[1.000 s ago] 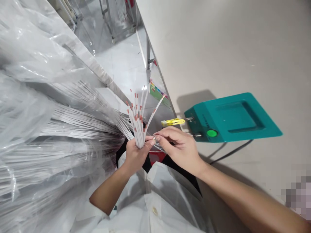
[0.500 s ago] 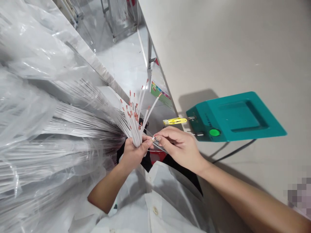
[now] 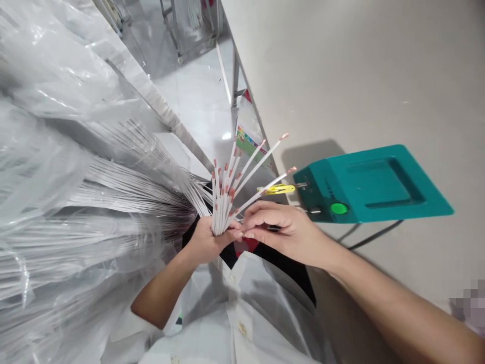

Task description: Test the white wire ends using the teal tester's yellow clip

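Observation:
A bundle of white wires (image 3: 223, 210) with bare copper ends stands fanned out in my left hand (image 3: 210, 240), whose fingers and thumb wrap round it. Several of the wires spread toward the right, over the table edge. My right hand (image 3: 278, 230) is closed in a pinch, its fingertips close to my left thumb. Whatever lies between those fingertips is too small or hidden to make out. Just beyond my right hand, a yellow clip (image 3: 279, 189) is attached to a terminal of a teal box (image 3: 379, 184) with a green button (image 3: 338, 208).
Long bundles of grey-white wires (image 3: 125, 187) under clear plastic sheets (image 3: 41, 146) fill the left side. The pale table (image 3: 352, 65) spans the right, with a black cable (image 3: 375, 235) behind the box. A wheeled metal rack (image 3: 176, 35) stands on the floor at the back.
The wire bundle has tilted and fanned to the right. Grey strands seen beneath my right hand are no longer visible there. Both hands have stayed close together.

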A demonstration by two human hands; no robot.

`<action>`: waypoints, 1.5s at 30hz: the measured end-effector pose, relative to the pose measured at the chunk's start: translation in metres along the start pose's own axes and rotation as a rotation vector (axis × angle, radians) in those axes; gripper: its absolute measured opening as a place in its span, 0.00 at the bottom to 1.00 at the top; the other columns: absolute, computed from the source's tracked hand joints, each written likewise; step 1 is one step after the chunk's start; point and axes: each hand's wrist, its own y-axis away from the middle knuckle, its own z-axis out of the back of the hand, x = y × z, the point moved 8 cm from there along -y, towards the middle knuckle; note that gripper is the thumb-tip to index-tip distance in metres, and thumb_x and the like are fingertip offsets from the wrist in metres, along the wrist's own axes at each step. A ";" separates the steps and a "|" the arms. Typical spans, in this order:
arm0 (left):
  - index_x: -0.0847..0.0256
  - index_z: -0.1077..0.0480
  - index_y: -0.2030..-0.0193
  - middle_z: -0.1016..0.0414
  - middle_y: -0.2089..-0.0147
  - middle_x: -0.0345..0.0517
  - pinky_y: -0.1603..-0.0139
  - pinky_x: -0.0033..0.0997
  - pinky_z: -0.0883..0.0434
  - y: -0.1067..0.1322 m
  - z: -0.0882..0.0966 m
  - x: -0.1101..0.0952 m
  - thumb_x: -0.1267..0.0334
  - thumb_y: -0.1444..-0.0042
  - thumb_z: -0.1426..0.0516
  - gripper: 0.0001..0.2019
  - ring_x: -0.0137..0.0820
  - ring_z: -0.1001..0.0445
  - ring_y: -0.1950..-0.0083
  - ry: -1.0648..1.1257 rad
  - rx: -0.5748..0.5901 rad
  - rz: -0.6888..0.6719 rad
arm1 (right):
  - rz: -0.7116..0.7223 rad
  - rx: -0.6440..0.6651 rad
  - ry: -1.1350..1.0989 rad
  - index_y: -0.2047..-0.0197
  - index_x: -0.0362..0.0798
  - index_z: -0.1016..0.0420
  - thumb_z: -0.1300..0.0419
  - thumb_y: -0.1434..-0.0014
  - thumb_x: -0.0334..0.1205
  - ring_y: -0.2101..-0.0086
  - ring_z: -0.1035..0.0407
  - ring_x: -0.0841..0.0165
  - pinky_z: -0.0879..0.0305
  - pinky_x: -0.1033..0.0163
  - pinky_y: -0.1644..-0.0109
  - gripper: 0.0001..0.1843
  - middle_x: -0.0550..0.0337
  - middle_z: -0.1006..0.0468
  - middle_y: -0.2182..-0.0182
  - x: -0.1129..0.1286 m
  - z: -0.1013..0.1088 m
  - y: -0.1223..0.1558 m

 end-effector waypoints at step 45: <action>0.63 0.26 0.72 0.27 0.77 0.39 0.83 0.21 0.48 -0.001 -0.010 0.038 0.62 0.54 0.36 0.06 0.17 0.42 0.83 0.542 -0.178 0.042 | -0.322 -0.418 -0.354 0.74 0.46 0.25 0.38 0.48 0.47 0.78 0.38 0.75 0.38 0.67 0.74 0.12 0.61 0.28 0.77 -0.037 -0.007 0.014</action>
